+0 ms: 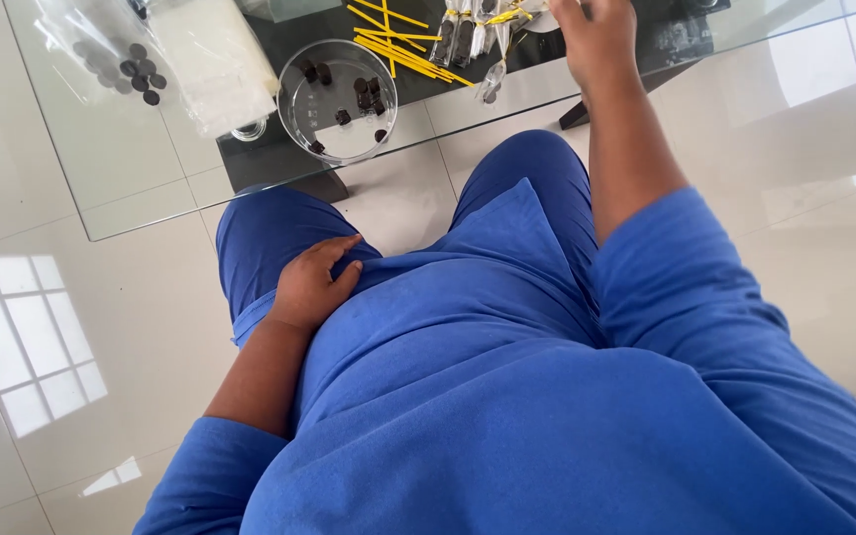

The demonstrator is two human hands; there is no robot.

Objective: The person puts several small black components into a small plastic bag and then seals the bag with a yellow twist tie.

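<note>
Right hand (pixel 594 35) at 1 o'clock, reaching over packets (pixel 468 35) and yellow ties (pixel 398 45) on glass desk (pixel 131 168); grip hidden, cannot tell. Left hand (pixel 311 285) flat on thigh, empty. Risk: knocking bowl (pixel 337 99) at 11 o'clock off desk edge.

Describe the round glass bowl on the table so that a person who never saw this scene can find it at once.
Look at the glass table at the top of the view, beyond the person's blue-clad knees. The round glass bowl stands near its front edge, between a clear plastic bag on the left and loose yellow sticks on the right. It alone is a clear dish with a few small dark pieces scattered inside.
</note>
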